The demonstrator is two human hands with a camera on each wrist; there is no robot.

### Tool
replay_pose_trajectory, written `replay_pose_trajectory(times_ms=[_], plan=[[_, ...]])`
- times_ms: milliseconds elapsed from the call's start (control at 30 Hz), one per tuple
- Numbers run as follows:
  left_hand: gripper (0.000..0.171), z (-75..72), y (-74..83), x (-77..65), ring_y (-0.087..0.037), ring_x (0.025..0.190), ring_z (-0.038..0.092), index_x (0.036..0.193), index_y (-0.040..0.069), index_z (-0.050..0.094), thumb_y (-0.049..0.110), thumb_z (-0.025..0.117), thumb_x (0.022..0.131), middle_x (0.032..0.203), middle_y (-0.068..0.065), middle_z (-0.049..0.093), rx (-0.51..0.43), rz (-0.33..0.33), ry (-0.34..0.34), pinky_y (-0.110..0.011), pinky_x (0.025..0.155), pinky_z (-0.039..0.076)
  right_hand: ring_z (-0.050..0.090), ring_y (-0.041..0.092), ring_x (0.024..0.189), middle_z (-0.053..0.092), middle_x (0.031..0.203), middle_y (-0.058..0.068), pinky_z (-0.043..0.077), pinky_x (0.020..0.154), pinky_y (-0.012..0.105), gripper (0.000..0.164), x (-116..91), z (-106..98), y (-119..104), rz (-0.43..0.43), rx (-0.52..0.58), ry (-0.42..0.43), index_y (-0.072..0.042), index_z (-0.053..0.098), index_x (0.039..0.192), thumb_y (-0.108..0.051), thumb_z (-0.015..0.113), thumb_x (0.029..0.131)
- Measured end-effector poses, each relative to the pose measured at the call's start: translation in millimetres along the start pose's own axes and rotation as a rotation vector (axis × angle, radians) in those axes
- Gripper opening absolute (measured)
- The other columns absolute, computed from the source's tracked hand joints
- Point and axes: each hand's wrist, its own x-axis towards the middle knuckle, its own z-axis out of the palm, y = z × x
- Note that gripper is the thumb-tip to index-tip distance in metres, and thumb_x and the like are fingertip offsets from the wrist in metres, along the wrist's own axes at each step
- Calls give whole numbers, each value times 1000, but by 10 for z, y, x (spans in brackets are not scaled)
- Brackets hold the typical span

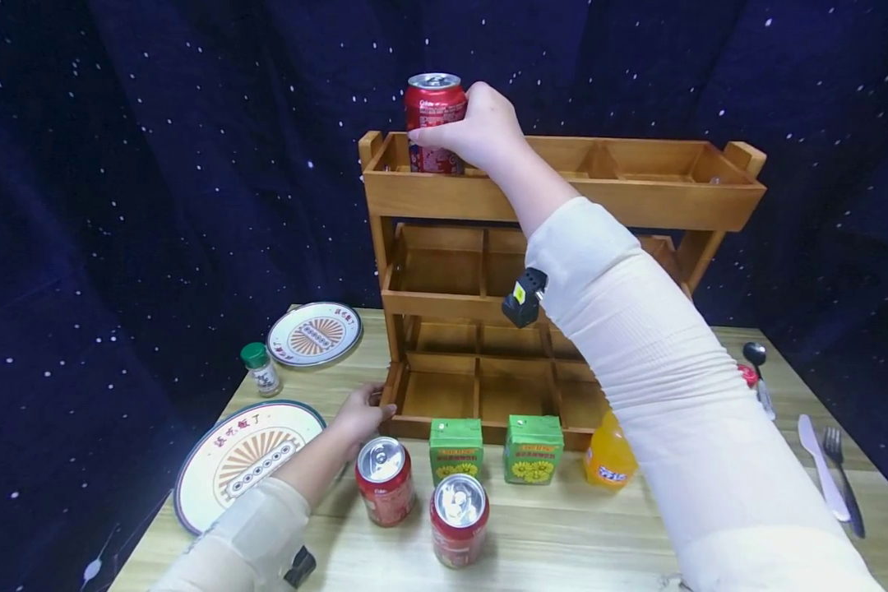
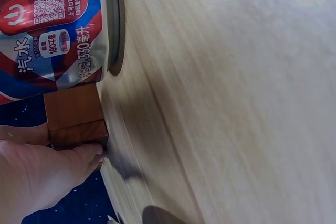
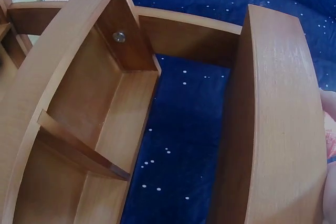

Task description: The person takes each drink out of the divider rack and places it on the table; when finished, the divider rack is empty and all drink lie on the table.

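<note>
My right hand (image 1: 488, 127) grips a red Coke can (image 1: 435, 103) at the left end of the top tier of a wooden shelf rack (image 1: 562, 203). The can stands upright, its lower part behind the tier's front board. At the right edge of the right wrist view, only a little of that hand (image 3: 329, 102) shows beyond the top board. Down at the rack's lower left corner, my left hand (image 1: 358, 418) holds the end of the bottom tier. The left wrist view shows its thumb and fingers on either side of the wooden corner (image 2: 76, 111).
Two more Coke cans (image 1: 385, 485) (image 1: 459, 526) stand before the rack, near two green drink boxes (image 1: 455, 450) (image 1: 534, 450) and an orange bottle (image 1: 611, 456). Plates (image 1: 314, 334) (image 1: 203, 481) and a green-capped shaker (image 1: 265, 374) lie left; a knife (image 1: 821, 469), fork (image 1: 844, 485) and spoon (image 1: 756, 355) right.
</note>
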Motion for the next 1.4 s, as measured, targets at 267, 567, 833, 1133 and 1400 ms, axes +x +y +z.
replay_pose_trajectory(times_ms=[267, 567, 833, 1133, 1400], plan=[[48, -3, 6, -11, -36, 105, 49, 127, -11, 35, -9, 51, 82, 119, -29, 47, 6, -6, 18, -41, 89, 43, 44, 11, 108, 48, 119, 2, 41, 89, 21, 72, -114, -94, 10, -110, 158, 143, -13, 40, 122, -45, 73, 67], [49, -2, -6, 4, -38, 107, 47, 129, -10, 34, -7, 52, 83, 122, -30, 44, 6, -27, 5, -43, 90, 42, 51, 14, 103, 52, 113, 6, 42, 89, 20, 57, -790, -562, -59, -307, 497, 146, -7, 43, 116, -17, 75, 71], [54, -13, 5, 35, -39, 116, 39, 132, -6, 32, -2, 55, 83, 131, -27, 37, 62, -59, -6, -46, 97, 34, 54, 26, 99, 55, 111, 14, 47, 84, 27, 55, -1731, -639, 504, -288, 586, -56, -2, 47, 116, 0, 74, 69], [53, -33, 6, 58, -39, 115, 41, 131, -9, 31, -5, 53, 83, 129, -29, 39, 36, -40, -20, -46, 96, 35, 57, 23, 97, 56, 106, 10, 48, 83, 30, 58, -2644, -81, 1526, -289, 493, -236, -2, 45, 110, 4, 78, 62], [55, -26, 13, 31, -39, 113, 43, 132, -8, 29, -5, 53, 83, 129, -29, 38, 19, -42, -20, -45, 94, 38, 59, 12, 89, 57, 98, -7, 51, 77, 27, 67, -2981, 365, 2166, -245, 219, -215, -19, 45, 107, -29, 85, 54]])
